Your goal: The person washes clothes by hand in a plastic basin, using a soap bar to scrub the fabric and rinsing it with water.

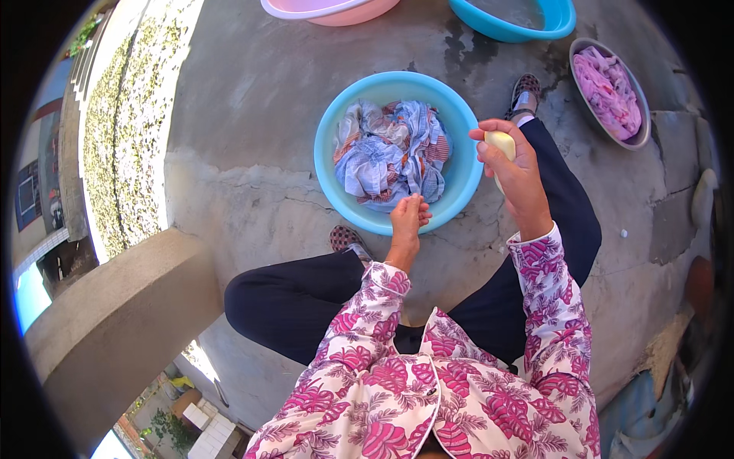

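Note:
A light blue plastic basin rests on the concrete floor between my feet. Heaped inside it is wet-looking cloth, pale blue and white with reddish-brown striped patches. My left hand reaches over the near rim, its fingers curled at the edge of the cloth; whether they pinch the fabric is hidden. Raised just outside the basin's right rim, my right hand grips a pale yellow bar of soap between thumb and fingers.
Beyond stand a pink basin and a blue basin holding cloudy water. On the right, a grey basin contains pink cloth. A low concrete wall runs at the left. Dark wet patches mark the floor.

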A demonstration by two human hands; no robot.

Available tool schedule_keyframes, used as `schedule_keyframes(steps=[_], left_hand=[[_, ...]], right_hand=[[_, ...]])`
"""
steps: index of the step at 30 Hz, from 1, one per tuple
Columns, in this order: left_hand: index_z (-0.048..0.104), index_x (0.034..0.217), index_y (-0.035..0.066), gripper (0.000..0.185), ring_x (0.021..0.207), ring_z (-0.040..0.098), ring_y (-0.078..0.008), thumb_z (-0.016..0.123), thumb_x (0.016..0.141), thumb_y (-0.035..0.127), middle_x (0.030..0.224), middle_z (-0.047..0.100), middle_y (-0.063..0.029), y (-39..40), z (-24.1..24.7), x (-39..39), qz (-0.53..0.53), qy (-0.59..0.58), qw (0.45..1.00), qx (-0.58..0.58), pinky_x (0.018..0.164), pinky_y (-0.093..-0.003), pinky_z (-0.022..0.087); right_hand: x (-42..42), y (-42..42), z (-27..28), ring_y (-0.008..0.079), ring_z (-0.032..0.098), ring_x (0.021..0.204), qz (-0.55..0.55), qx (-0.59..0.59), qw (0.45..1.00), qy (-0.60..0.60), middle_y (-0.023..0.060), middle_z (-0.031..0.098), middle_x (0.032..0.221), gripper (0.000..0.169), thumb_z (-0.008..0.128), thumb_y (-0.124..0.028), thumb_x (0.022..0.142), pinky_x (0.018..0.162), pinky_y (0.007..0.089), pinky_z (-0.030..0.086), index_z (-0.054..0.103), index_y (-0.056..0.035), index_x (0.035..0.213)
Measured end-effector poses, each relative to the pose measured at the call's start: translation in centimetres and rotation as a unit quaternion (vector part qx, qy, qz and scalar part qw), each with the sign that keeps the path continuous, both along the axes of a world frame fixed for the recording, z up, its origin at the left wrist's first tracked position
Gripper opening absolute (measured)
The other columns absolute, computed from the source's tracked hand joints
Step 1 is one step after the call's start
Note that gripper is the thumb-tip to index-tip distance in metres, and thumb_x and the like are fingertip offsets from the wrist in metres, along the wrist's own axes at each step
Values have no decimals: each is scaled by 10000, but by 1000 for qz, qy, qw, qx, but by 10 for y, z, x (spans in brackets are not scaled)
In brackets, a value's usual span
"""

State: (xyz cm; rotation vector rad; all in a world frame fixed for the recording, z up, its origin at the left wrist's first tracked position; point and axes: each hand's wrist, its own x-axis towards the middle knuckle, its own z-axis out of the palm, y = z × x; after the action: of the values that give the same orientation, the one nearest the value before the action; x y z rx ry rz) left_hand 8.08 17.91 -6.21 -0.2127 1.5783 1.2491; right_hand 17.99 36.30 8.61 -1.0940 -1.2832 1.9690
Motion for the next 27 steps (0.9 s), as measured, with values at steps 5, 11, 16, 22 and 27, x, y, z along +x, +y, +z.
schedule_keyframes(steps=[5,11,16,22,27], left_hand=[[505,1032,30,382,821,568,-230,491,893,385,945,566,-126,-35,-14,54,76,-272,956,-80,701,-325,481],[417,1153,16,437,990,501,-273,444,915,381,1089,494,-175,-32,-34,60,256,-254,933,12,858,-376,429],[463,1086,28,377,924,523,-231,477,905,359,1038,521,-115,-41,-38,47,323,-225,919,-30,796,-347,432],[513,1001,23,275,729,566,-176,527,879,268,879,568,-68,-58,-32,-54,386,42,916,-106,606,-313,462],[539,922,-83,258,718,574,-198,539,831,158,865,562,-100,-77,-37,-175,365,165,914,-61,565,-333,454]], right_hand=[[-3,4,-11,37,507,792,0,-5,1000,4,12,592,976,254,600,-141,811,598,188,388,551,-80,1053],[-10,3,-8,39,508,784,3,-9,1000,-18,11,593,976,268,608,-153,805,593,189,391,551,-80,1057],[-13,-1,-6,42,509,790,23,-6,1000,-19,17,594,984,276,611,-160,805,601,188,389,548,-74,1060],[-10,-1,-5,47,515,809,33,-11,999,-30,11,593,987,279,601,-170,810,616,188,387,543,-79,1067],[-13,-2,-9,47,516,825,49,-13,998,-46,1,591,989,289,597,-191,814,628,189,392,536,-88,1077]])
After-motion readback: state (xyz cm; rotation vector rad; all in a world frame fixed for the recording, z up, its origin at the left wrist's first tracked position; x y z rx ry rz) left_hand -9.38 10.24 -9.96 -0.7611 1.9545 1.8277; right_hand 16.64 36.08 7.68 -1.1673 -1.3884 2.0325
